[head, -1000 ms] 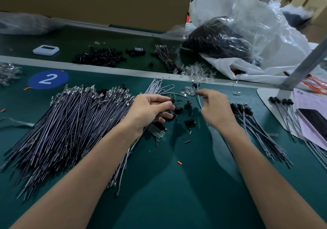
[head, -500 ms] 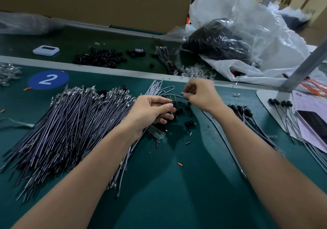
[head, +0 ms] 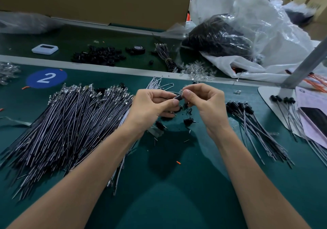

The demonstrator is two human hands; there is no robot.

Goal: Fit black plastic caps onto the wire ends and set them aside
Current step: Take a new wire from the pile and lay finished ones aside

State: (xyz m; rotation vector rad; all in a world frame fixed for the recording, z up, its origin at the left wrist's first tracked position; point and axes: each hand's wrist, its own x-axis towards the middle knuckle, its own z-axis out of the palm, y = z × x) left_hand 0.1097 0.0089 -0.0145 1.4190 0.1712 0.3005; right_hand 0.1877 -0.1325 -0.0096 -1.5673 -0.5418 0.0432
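A black cap (head: 178, 97) sits pinched between the thumb and forefinger of the left hand (head: 152, 105), held above the green bench (head: 177, 193) near its middle. The right hand (head: 206, 103) meets it from the other side, its thumb and fingers closed on the clear tip of a wire (head: 180, 92); tip and cap touch, but whether the cap is seated cannot be told. The rest of that wire is hidden behind the hands.

Just below the hands a few loose caps (head: 188, 121) lie on the bench. To the left spreads a large pile of bare wires (head: 67, 122), its near edge under the left wrist. To the right lies a smaller fan of capped wires (head: 251, 122), black ends pointing away from the person, with a few more capped wires (head: 283, 101) further right on a white base plate (head: 265, 94).

Beyond a pale rail, a heap of black parts (head: 99, 56), a tape roll (head: 138, 49) and a white device (head: 45, 49) rest on the far bench. A blue disc (head: 46, 78) marked 2 sits at left.
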